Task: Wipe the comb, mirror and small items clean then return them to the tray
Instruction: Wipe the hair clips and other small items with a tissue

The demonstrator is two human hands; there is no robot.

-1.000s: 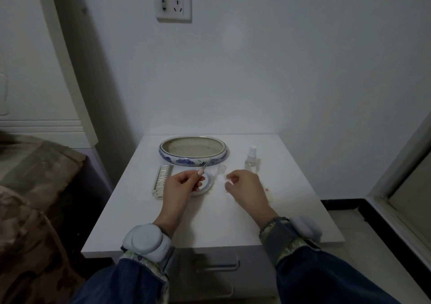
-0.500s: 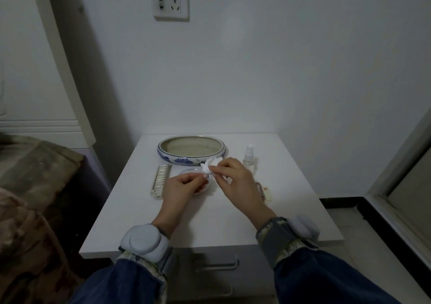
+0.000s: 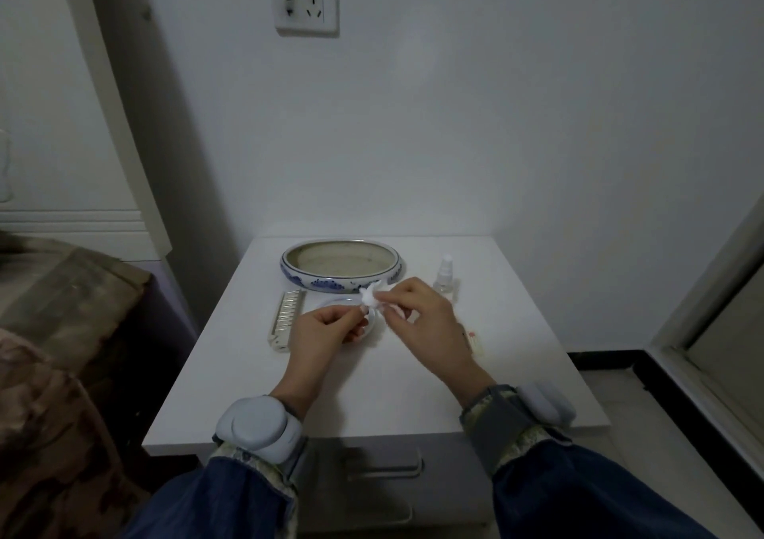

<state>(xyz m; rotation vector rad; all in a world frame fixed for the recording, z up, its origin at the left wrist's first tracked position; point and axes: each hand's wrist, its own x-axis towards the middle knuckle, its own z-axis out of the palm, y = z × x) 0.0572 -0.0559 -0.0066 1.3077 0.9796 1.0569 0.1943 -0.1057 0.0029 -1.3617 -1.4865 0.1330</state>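
Observation:
My left hand [image 3: 326, 332] pinches a small thin item whose shape I cannot make out. My right hand [image 3: 426, 323] pinches a crumpled white tissue [image 3: 369, 295] against that item's tip. Both hands hover over a round mirror [image 3: 337, 302] lying flat on the white table [image 3: 372, 389], partly hidden by my fingers. A pale comb [image 3: 286, 318] lies on the table left of my left hand. The blue-and-white oval tray [image 3: 339, 284] stands at the back, with nothing visible inside it.
A small clear spray bottle [image 3: 446, 274] stands right of the tray, behind my right hand. A small flat item with red marks [image 3: 474, 342] lies at my right wrist. A bed with a patterned cover [image 3: 62, 332] borders the table's left side. Wall behind.
My right hand rose from the table with the tissue and came left to meet the item in my left hand. The left hand stayed over the mirror.

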